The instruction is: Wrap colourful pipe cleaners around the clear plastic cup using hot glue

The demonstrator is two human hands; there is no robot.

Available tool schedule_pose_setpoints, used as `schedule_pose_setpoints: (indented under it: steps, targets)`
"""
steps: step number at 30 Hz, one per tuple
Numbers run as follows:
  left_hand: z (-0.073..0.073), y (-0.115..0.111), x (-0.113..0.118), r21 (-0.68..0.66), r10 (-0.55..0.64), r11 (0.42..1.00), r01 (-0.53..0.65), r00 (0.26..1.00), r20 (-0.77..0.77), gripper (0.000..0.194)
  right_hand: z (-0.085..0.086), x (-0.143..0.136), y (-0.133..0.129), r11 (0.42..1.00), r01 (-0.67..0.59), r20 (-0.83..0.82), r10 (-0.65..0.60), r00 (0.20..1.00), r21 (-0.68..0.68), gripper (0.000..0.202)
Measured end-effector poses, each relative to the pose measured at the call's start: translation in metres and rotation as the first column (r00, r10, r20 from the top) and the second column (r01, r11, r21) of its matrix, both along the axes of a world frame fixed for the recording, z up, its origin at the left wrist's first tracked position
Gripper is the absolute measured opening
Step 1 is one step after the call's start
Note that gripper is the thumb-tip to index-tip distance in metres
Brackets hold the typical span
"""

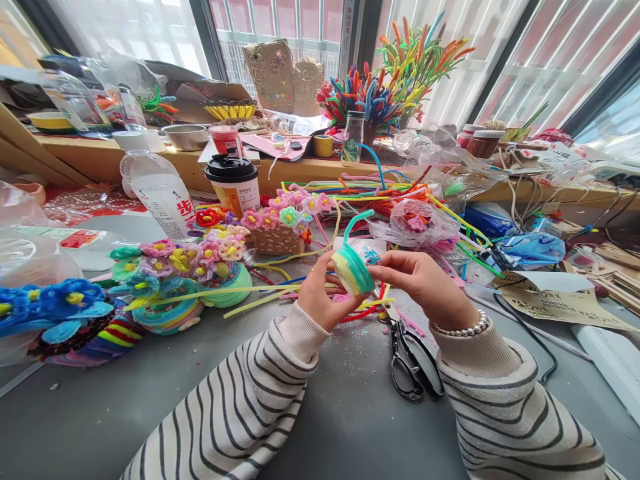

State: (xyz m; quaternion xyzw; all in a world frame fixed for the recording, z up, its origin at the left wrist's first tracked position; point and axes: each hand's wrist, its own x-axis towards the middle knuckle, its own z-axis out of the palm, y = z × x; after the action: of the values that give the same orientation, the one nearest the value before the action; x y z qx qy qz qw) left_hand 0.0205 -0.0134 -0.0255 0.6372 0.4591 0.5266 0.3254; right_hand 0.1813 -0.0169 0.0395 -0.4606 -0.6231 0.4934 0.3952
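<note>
Near the middle of the view, my left hand (326,292) holds a small round cup-like piece (354,270) wrapped in green and yellow pipe cleaner, its fingers curled round the left side. A green pipe cleaner end (357,220) sticks up from its top and bends right. My right hand (425,283) pinches at the right edge of the piece, thumb and fingertips together. Black-handled scissors (413,360) lie on the grey table below my right hand. Yellow pipe cleaners (260,293) stretch out to the left of my left hand.
Flower-topped pipe cleaner baskets (167,307) stand at the left, by a plastic bottle (157,187) and a lidded cup (233,183). Loose pipe cleaners (345,190) lie behind my hands. A printed paper bag (560,300) and black cable (547,350) are at the right.
</note>
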Motion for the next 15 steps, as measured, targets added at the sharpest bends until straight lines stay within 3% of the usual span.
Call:
schedule_pose_setpoints:
  steps: [5, 9, 15]
  targets:
    - [0.0005, 0.0011, -0.0024, 0.153, 0.002, 0.988, 0.006, 0.998, -0.055, 0.071, 0.0072, 0.0078, 0.0002, 0.996, -0.077, 0.05, 0.08, 0.996, -0.043, 0.022]
    - [-0.0008, 0.0025, -0.0056, 0.348, 0.034, 0.937, 0.036, 0.981, -0.191, 0.069, 0.0086, 0.0059, -0.001, 0.999, -0.032, 0.003, 0.032, 0.999, 0.0, 0.026]
    - [0.0015, 0.0012, -0.0075, 0.431, 0.094, 0.901, 0.057, 0.942, -0.321, 0.069, 0.0034, -0.0004, -0.0029, 0.999, -0.035, -0.044, 0.036, 0.998, 0.008, 0.029]
